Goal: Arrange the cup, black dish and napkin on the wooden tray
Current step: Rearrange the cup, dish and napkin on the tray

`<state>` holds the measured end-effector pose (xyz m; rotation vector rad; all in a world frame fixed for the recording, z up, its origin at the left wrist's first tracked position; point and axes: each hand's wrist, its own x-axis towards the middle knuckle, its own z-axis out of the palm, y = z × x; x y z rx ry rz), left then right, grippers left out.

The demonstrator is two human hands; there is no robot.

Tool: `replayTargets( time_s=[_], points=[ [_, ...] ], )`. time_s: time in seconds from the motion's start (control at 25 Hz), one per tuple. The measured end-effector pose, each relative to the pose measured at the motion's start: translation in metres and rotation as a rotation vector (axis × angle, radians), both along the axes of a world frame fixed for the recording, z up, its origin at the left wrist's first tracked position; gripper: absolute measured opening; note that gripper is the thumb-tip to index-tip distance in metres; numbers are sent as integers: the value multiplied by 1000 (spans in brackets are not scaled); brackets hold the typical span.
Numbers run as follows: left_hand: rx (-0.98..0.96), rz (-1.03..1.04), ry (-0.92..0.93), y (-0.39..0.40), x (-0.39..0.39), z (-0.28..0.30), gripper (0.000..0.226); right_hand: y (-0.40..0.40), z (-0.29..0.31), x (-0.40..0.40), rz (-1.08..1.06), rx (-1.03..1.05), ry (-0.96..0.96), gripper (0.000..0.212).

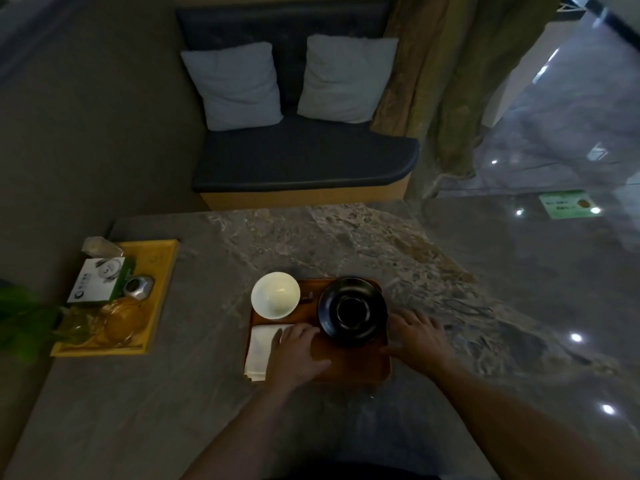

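Note:
A wooden tray [349,367] lies on the marble table in front of me. A white cup [275,294] stands at its back left corner, overhanging the edge. The black dish [352,310] sits at the tray's back right. A folded white napkin [259,351] lies along the tray's left side. My left hand [298,351] rests flat on the tray, fingers spread, partly covering the napkin's right edge. My right hand [417,336] lies spread at the tray's right rim, just beside the dish. Neither hand grips anything.
A yellow tray [162,268] at the left holds a white-green box, a small metal pot and glassware. A green plant [20,317] is at the far left. A bench with two pillows [287,81] stands beyond the table. Glossy floor lies to the right.

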<state>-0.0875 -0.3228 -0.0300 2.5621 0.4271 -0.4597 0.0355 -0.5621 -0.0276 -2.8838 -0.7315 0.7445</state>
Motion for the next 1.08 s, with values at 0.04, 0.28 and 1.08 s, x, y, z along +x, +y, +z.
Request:
replayTargets(
  time_s=[0.04, 0.28, 1.08],
  points=[
    [25, -22, 10, -1, 5, 0, 75, -1, 0, 6, 17, -5, 20, 89],
    [129, -29, 84, -19, 16, -11, 102, 5, -5, 31, 167, -38, 85, 118],
    [201, -74, 44, -16, 18, -21, 92, 8, -27, 25, 193, 50, 88, 111]
  ],
)
